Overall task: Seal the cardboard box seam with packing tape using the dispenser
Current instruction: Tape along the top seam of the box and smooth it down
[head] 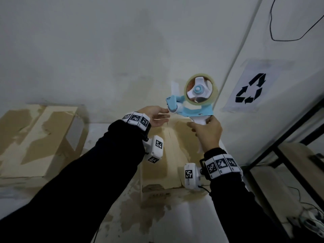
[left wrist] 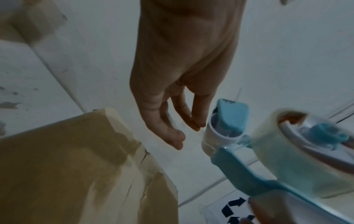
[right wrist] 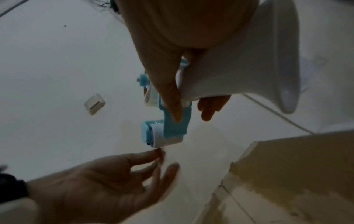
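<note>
The right hand (head: pixel 207 133) is wrapped around the white handle of the tape dispenser (head: pixel 191 106), fingers curled on the grip, with the index finger laid along the blue frame in the right wrist view. It holds the dispenser raised above the cardboard box (head: pixel 168 151), roll uppermost. The left hand (head: pixel 156 115) is spread loose, palm turned up, fingers nearly straight and gripping nothing; its fingertips (left wrist: pixel 197 125) sit just beside the dispenser's white front roller, and whether they touch it cannot be told.

The roll of clear tape (head: pixel 201 89) sits on a white three-armed hub with a blue centre, above the dispenser's blue frame. A blue guard covers the front roller at the end of the dispenser nearest the left hand.

The cardboard box lies below the dispenser, between the two forearms, its top surface torn in pale and brown patches, with a thin seam (head: pixel 169 132) running down its top directly under the dispenser. A second box (head: pixel 40 139), also scuffed, rests well to the left of the first. To the right of the dispenser a sheet printed with a recycling symbol (head: pixel 250 89) is stuck to the wall, and a black cable (head: pixel 270 18) hangs above it. Both wrists carry bands with black-and-white markers, over dark sleeves.
</note>
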A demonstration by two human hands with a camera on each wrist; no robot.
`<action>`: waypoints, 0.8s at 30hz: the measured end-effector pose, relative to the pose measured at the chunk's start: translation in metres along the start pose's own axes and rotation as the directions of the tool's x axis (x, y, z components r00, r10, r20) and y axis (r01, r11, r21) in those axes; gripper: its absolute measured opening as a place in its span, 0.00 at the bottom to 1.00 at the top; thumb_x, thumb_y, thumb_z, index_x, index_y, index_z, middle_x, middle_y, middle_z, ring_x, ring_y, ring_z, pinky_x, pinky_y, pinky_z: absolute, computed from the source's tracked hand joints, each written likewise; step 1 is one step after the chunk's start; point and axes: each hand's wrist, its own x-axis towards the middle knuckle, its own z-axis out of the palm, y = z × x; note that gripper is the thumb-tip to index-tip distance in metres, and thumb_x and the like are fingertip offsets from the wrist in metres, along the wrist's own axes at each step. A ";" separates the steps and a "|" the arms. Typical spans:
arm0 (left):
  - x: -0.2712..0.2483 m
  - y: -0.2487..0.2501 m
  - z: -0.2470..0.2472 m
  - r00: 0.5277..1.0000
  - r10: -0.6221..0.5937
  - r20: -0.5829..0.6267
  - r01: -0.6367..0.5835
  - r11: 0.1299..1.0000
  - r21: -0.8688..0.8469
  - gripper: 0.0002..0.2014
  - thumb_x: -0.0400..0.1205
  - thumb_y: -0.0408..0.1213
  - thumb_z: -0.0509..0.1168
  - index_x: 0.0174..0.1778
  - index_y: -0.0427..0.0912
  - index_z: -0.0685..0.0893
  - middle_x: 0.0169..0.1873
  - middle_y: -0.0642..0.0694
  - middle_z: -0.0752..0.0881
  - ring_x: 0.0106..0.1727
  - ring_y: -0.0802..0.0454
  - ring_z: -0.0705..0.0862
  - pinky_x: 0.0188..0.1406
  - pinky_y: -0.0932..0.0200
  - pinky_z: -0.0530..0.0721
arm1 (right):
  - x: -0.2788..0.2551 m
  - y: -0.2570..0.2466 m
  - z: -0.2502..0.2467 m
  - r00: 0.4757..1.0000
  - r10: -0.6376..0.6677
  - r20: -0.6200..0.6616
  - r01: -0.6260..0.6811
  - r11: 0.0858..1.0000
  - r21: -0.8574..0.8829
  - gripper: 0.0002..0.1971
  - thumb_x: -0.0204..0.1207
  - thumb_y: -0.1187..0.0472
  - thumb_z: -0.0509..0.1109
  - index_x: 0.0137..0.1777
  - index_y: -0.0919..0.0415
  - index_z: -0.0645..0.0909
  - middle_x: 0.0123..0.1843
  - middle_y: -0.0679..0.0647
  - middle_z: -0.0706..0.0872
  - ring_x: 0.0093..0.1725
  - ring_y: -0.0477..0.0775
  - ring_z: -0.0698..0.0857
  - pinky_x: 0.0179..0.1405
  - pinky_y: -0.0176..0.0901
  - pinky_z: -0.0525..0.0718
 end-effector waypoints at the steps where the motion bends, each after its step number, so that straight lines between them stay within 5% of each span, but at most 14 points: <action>1: 0.006 0.001 0.002 1.000 0.004 -0.030 -0.004 1.000 0.015 0.04 0.80 0.31 0.65 0.45 0.38 0.76 0.45 0.43 0.81 0.42 0.50 0.84 0.41 0.59 0.85 | 0.000 0.000 0.001 0.999 0.015 0.032 -0.016 0.998 0.058 0.25 0.53 0.52 0.85 0.49 0.58 0.80 0.47 0.55 0.89 0.41 0.57 0.90 0.39 0.50 0.89; 3: 0.017 0.000 0.001 0.999 -0.015 -0.037 0.018 0.997 0.073 0.05 0.79 0.32 0.67 0.46 0.39 0.77 0.37 0.44 0.85 0.37 0.52 0.85 0.41 0.63 0.84 | 0.003 0.000 -0.002 0.995 0.034 0.089 -0.049 0.982 0.181 0.21 0.62 0.59 0.84 0.51 0.61 0.79 0.48 0.60 0.88 0.37 0.55 0.89 0.33 0.43 0.86; 5: 0.023 0.002 -0.004 0.998 -0.062 0.028 0.059 0.993 0.103 0.04 0.81 0.34 0.66 0.40 0.41 0.80 0.23 0.49 0.87 0.26 0.59 0.86 0.31 0.70 0.82 | 0.006 -0.003 -0.006 0.987 0.058 0.149 -0.098 0.955 0.281 0.18 0.67 0.64 0.81 0.53 0.64 0.78 0.46 0.63 0.88 0.33 0.53 0.87 0.34 0.42 0.85; 9: 0.035 0.009 -0.014 0.992 -0.111 0.067 0.107 0.992 0.066 0.07 0.80 0.34 0.66 0.38 0.38 0.83 0.19 0.51 0.85 0.19 0.63 0.82 0.17 0.73 0.79 | 0.013 0.000 -0.007 0.950 0.129 0.285 -0.238 0.890 0.390 0.17 0.68 0.71 0.78 0.54 0.61 0.78 0.47 0.63 0.87 0.38 0.56 0.86 0.41 0.46 0.87; 14: 0.054 0.014 -0.014 0.995 -0.089 -0.053 0.098 0.972 0.215 0.11 0.82 0.33 0.62 0.34 0.40 0.80 0.25 0.50 0.78 0.29 0.59 0.75 0.17 0.72 0.74 | 0.024 0.005 0.000 0.868 0.181 0.462 -0.364 0.865 0.345 0.23 0.69 0.81 0.70 0.53 0.53 0.77 0.35 0.54 0.90 0.31 0.52 0.88 0.29 0.42 0.88; 17: 0.067 0.013 -0.012 0.992 -0.037 -0.121 0.064 0.973 0.222 0.10 0.79 0.29 0.58 0.31 0.37 0.76 0.17 0.48 0.77 0.26 0.56 0.73 0.16 0.74 0.71 | 0.030 0.007 0.006 0.837 0.195 0.512 -0.371 0.889 0.268 0.25 0.68 0.83 0.70 0.55 0.54 0.76 0.36 0.54 0.89 0.30 0.51 0.88 0.30 0.43 0.88; 24: 0.094 0.018 -0.014 0.984 0.097 -0.150 -0.046 0.949 0.312 0.10 0.75 0.22 0.59 0.28 0.36 0.75 0.08 0.48 0.75 0.23 0.54 0.72 0.15 0.73 0.69 | 0.040 -0.002 0.017 0.856 0.210 0.472 -0.294 0.949 0.111 0.16 0.64 0.79 0.75 0.45 0.58 0.80 0.41 0.57 0.88 0.35 0.54 0.86 0.29 0.41 0.85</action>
